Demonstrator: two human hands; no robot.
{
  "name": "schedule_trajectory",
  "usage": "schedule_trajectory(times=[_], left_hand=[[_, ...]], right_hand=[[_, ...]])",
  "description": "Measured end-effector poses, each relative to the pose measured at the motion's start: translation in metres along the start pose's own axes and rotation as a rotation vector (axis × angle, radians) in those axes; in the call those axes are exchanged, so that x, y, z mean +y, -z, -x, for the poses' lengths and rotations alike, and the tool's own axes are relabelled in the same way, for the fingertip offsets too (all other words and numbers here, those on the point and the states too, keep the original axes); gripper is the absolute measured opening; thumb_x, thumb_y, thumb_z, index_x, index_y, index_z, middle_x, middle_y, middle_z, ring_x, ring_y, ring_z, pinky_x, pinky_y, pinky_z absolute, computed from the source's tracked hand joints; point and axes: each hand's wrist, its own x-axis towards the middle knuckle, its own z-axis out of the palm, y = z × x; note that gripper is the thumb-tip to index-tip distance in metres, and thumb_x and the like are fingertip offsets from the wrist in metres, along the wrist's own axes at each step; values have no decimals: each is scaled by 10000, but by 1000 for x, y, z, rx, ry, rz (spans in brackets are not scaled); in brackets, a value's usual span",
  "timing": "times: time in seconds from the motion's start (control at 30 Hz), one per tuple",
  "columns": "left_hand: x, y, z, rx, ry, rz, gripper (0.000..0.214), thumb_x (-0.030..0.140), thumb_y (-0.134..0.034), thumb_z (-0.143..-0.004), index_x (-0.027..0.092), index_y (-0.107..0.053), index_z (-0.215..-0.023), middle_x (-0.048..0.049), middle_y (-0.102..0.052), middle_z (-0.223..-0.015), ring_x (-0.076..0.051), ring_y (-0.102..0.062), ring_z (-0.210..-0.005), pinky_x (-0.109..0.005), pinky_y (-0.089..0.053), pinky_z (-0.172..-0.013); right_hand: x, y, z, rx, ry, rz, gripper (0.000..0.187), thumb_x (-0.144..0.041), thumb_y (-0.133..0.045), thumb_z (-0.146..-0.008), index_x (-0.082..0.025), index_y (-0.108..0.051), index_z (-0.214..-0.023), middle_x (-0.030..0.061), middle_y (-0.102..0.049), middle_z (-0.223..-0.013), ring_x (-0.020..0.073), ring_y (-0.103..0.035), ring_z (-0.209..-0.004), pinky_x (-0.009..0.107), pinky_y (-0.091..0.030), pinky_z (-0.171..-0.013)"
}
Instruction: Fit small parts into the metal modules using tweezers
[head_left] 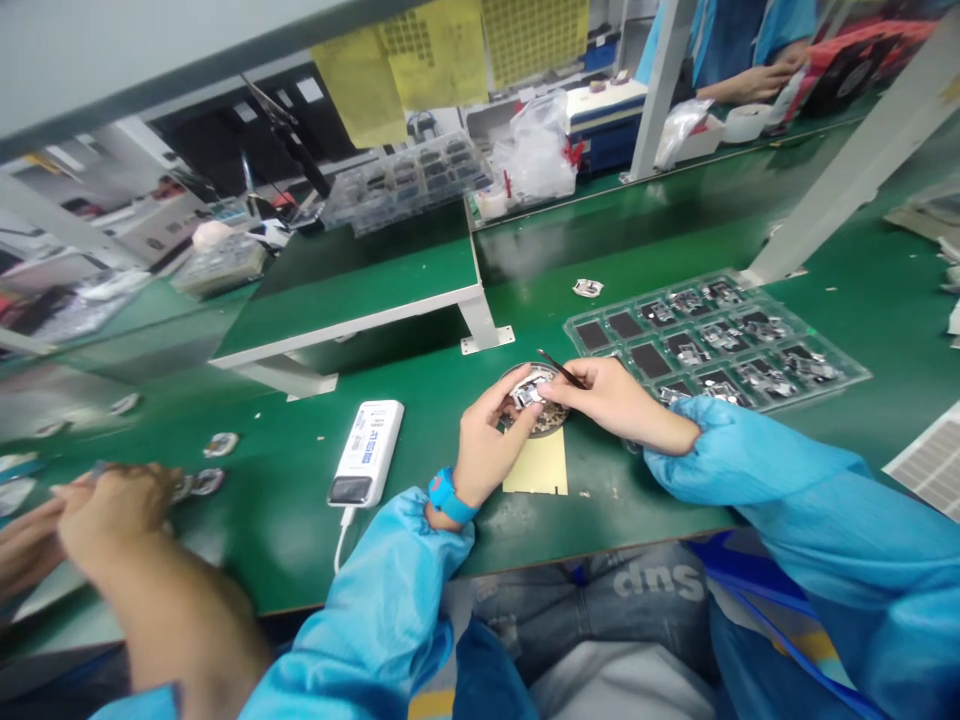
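My left hand (491, 435) is curled around the near side of a small round dish (541, 400) of tiny metal parts, its thumb and fingers pinching a small silver component (527, 393) over it. My right hand (611, 395) grips thin dark tweezers (561, 370) whose tips point at that component. A yellow card (537, 465) lies on the green mat just below the dish. Both arms wear blue sleeves, and a blue band sits on my left wrist.
A clear tray (716, 340) of small parts in pockets lies to the right. A white power bank (367, 452) with a cable rests at left. A co-worker's hands (90, 515) work at far left. A white-legged shelf (360, 300) stands behind, and another person sits beyond.
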Motion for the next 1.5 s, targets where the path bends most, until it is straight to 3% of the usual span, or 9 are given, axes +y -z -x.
schedule_trajectory(times=[0.27,0.43,0.53,0.73,1.0,1.27,1.5], left_hand=[[7,1,-1,55,-16,-57,403,274,-781,-816,256,-741,-1217,-58,-712,-1279,-275,-652,-1218,-444,-486,-1116],[3,0,-4,-2,144,238,514,289,-823,-780,200,-703,-1271,-108,-692,-1309,-283,-687,-1157,-434,-553,-1037],[4,0,-6,-55,178,360,537,295,-845,-755,192,-699,-1261,-123,-682,-1323,-288,-682,-1171,-427,-565,-1022],[5,0,-5,-66,184,374,511,319,-845,-755,188,-713,-1230,-119,-686,-1317,-288,-681,-1173,-427,-572,-1016],[2,0,-7,-129,216,458,514,255,-860,-739,195,-711,-1227,-115,-704,-1286,-289,-672,-1192,-426,-552,-1044],[5,0,-7,-98,173,382,452,304,-808,-804,206,-716,-1235,-97,-695,-1307,-285,-676,-1183,-424,-574,-1015],[6,0,-7,-121,194,452,467,247,-827,-780,203,-715,-1230,-102,-713,-1271,-276,-690,-1157,-411,-587,-991]], right_hand=[[2,-1,0,15,28,31,351,-499,-799,-731,-192,-628,-724,7,-676,-729,159,-617,-682,302,-512,-650],[5,-4,3,94,222,108,332,-437,-797,-767,-230,-616,-953,23,-681,-913,187,-637,-813,345,-541,-745],[7,-4,3,75,259,114,334,-443,-765,-808,-239,-635,-1039,39,-694,-980,210,-653,-918,376,-540,-848],[5,0,-1,-6,224,24,340,-430,-804,-776,-209,-650,-984,24,-686,-884,187,-662,-851,342,-554,-794],[11,1,-3,23,265,81,330,-352,-830,-746,-190,-642,-963,14,-680,-881,150,-631,-772,317,-538,-757],[11,2,-6,-19,244,-16,333,-410,-820,-766,-188,-664,-959,23,-686,-856,166,-655,-805,319,-558,-756],[15,-2,-3,35,260,29,319,-380,-813,-777,-193,-652,-979,17,-681,-872,145,-631,-751,302,-546,-714]])
